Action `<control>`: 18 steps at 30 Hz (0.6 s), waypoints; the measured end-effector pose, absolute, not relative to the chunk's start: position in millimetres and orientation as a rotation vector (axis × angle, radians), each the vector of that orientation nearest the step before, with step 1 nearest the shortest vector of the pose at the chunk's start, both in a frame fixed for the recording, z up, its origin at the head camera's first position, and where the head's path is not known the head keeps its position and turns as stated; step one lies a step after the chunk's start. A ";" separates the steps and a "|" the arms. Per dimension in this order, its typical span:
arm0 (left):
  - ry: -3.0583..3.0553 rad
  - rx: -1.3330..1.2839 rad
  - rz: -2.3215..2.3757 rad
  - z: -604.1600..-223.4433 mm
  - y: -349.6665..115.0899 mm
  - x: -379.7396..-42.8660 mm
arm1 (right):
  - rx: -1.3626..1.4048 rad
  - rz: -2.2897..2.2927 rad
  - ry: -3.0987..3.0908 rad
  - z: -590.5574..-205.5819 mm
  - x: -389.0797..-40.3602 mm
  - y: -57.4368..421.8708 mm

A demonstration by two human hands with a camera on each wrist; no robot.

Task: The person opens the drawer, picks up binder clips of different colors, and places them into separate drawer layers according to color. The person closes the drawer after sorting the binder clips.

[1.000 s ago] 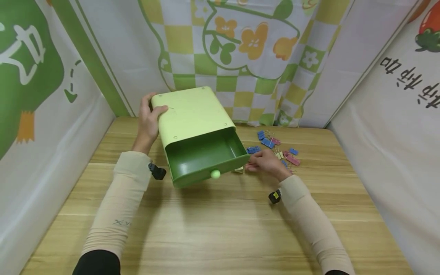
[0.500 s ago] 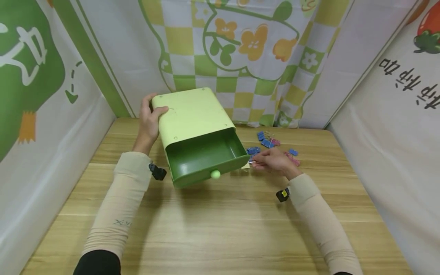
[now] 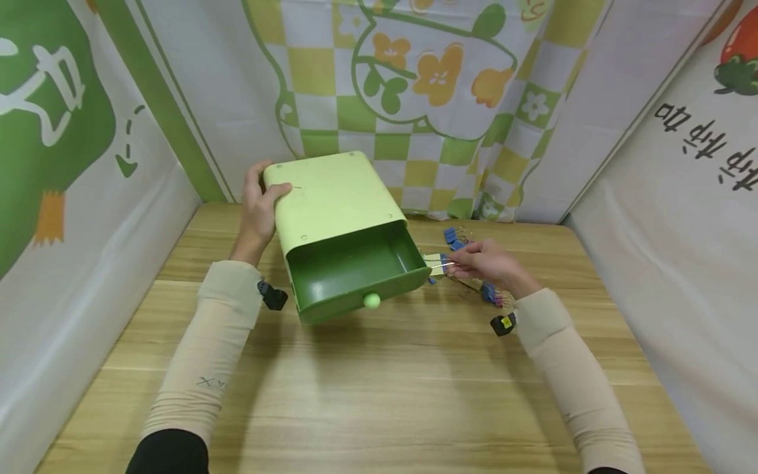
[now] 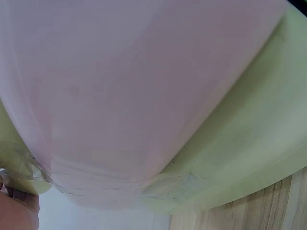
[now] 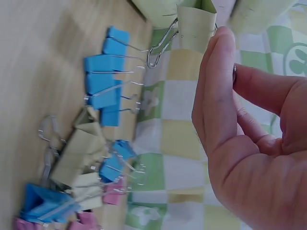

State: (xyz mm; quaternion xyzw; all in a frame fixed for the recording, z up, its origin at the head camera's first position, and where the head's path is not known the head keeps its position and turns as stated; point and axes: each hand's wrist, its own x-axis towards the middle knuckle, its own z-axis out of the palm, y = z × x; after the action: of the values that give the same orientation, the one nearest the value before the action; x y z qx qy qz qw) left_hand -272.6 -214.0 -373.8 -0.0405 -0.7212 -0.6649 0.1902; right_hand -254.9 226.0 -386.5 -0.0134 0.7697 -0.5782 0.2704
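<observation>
My left hand grips the rear left side of a pale yellow-green box, thumb on top, and the box is tilted front-down. Its dark green drawer with a round light-green knob stands pulled out, nothing visible inside. Between thumb and fingers my right hand pinches a wire handle of a yellow binder clip, held beside the drawer's right corner. The other wire handle sticks out to the side in the right wrist view. Left fingertips show at the edge of the left wrist view.
Blue binder clips, yellow ones and pink ones lie in a loose pile under and around the right hand. A checked curtain hangs behind the wooden table. Pink and pale-green surfaces fill the left wrist view.
My right hand has taken the yellow binder clip by its wire handle and raised it from the table, shifting slightly right and away. The left hand and box stay put.
</observation>
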 end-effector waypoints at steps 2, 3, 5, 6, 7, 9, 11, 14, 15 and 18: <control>-2.021 -0.114 -1.871 -373.2 -213.5 -271.8 | -0.043 -1.560 2.095 -379.2 -255.3 225.5; -2.017 -0.116 -1.875 -372.9 -213.2 -271.5 | -0.043 -1.565 2.102 -375.3 -255.6 225.3; -2.016 -0.117 -1.879 -372.8 -213.1 -271.5 | -0.044 -1.577 2.112 -367.5 -256.7 225.0; -2.015 -0.118 -1.882 -372.6 -213.0 -271.3 | -0.044 -1.576 2.119 -363.5 -257.5 225.0; -2.015 -0.116 -1.885 -372.6 -213.2 -271.3 | -0.042 -1.581 2.122 -359.3 -258.2 224.7; -2.016 -0.110 -1.886 -372.5 -213.8 -271.5 | -0.043 -1.591 2.118 -351.1 -260.0 224.2; -2.018 -0.108 -1.883 -372.3 -214.0 -271.7 | -0.054 -1.593 2.119 -342.6 -260.7 223.2; -2.015 -0.112 -1.885 -371.7 -214.1 -271.9 | -0.073 -1.597 2.118 -330.5 -260.7 221.9; -2.014 -0.115 -1.885 -371.4 -214.0 -271.9 | -0.082 -1.596 2.123 -326.5 -260.3 221.4; -2.011 -0.115 -1.890 -370.9 -214.0 -271.5 | -0.103 -1.601 2.139 -313.9 -258.5 218.9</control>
State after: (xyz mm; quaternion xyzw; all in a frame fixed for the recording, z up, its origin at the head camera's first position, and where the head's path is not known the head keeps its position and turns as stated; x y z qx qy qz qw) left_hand -271.5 -214.0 -370.9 -0.0411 -0.7150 -0.6719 0.1888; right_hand -258.5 218.9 -313.9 -0.0373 0.7783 -0.5824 0.2318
